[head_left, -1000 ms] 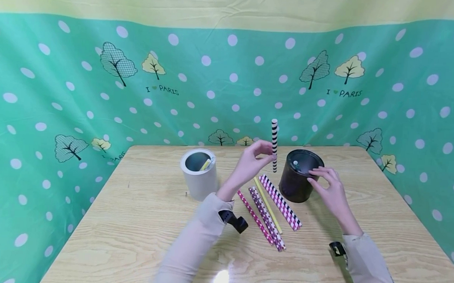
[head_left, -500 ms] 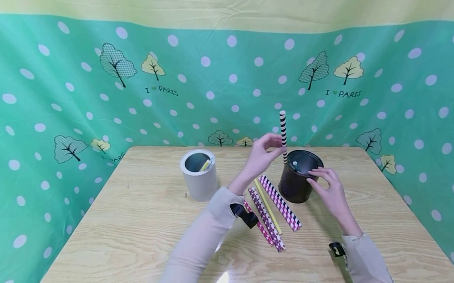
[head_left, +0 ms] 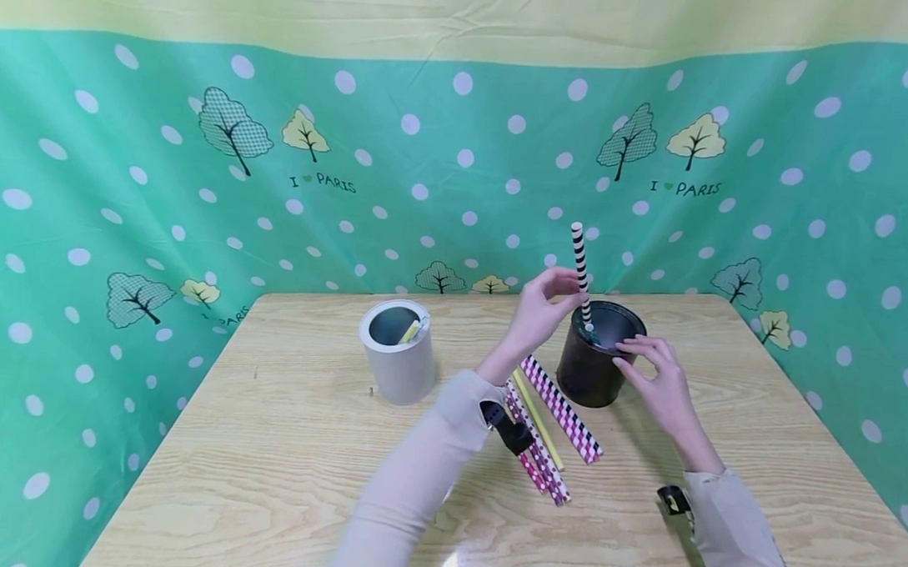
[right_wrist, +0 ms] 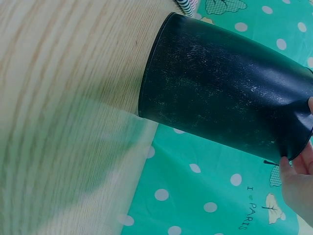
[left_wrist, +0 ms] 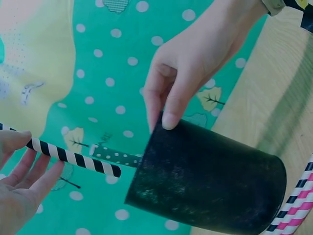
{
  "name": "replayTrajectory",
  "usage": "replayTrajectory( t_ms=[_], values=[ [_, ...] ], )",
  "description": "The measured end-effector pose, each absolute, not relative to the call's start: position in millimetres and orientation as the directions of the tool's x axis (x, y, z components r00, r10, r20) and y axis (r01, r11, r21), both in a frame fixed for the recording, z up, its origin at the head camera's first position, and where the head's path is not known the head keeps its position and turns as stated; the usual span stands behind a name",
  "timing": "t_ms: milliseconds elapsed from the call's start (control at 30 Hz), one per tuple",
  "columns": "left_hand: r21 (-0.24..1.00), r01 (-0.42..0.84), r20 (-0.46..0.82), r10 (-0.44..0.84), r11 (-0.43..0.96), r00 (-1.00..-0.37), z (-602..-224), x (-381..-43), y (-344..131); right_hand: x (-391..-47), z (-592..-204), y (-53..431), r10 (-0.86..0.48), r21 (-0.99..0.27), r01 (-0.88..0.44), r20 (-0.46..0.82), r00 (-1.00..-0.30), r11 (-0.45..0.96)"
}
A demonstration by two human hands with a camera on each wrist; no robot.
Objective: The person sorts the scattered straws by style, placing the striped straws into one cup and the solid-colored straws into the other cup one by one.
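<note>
The left hand (head_left: 541, 313) pinches a slightly tilted black-and-white straw (head_left: 579, 256) above the left side of a black cup (head_left: 589, 376); the right hand (head_left: 662, 384) (thumb outside) pinches the cup's near right rim.

One straw (head_left: 580, 259) is striped black and white, another straw (left_wrist: 114, 155) green with white dots; one pot (head_left: 592, 378) black, the other pot (head_left: 402, 373) whitish; the cloth (head_left: 386, 177) white-dotted green.

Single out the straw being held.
The black-and-white striped straw, pinched by the left hand; the others lie on the table or in the white container or black container.
</note>
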State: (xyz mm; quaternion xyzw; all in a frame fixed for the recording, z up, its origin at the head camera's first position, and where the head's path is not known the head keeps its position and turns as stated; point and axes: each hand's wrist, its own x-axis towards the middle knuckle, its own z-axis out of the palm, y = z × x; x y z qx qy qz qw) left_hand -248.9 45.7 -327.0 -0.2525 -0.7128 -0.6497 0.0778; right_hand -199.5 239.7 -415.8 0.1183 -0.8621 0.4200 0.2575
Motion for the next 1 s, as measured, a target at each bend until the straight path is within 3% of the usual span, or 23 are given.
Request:
replayTrajectory(
  t_ms=[267,500,1000],
  values=[
    [0.907,0.420,0.399,0.251,0.033,-0.882,-320,-235,48,-200,-416,240,0.010,-0.660,-0.422,0.545,-0.838,0.622],
    [0.909,0.415,0.389,0.275,0.042,-0.879,-338,-243,51,-199,-416,240,0.012,-0.661,-0.420,0.544,-0.839,0.622],
    [0.929,0.351,0.292,0.352,0.115,-0.889,-353,-224,20,-199,-415,238,0.019,-0.660,-0.428,0.556,-0.831,0.618]
  ],
)
